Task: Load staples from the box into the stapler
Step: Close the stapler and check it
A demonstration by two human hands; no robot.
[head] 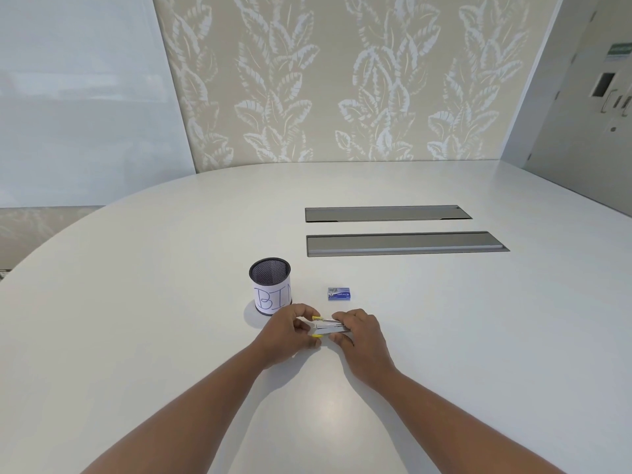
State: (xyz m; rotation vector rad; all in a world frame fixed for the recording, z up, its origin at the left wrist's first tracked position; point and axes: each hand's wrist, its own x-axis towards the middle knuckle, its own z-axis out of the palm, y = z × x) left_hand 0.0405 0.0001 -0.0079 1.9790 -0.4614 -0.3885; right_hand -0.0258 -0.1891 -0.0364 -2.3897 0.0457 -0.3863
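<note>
A small silver stapler (331, 329) with yellow end pieces sits between both hands just above the white table (171, 302). My left hand (289, 333) pinches its left end, fingers curled around the yellow parts. My right hand (359, 336) grips its right half from above, covering much of it. The stapler looks partly opened, with a thin metal part showing along its top. A small blue staple box (339, 293) lies on the table just beyond the hands, apart from them.
A black mesh cup (270, 285) with a paper label reading "BIN" stands left of the box, close to my left hand. Two long grey recessed cable covers (403, 243) lie farther back. The table's curved edge runs along the left.
</note>
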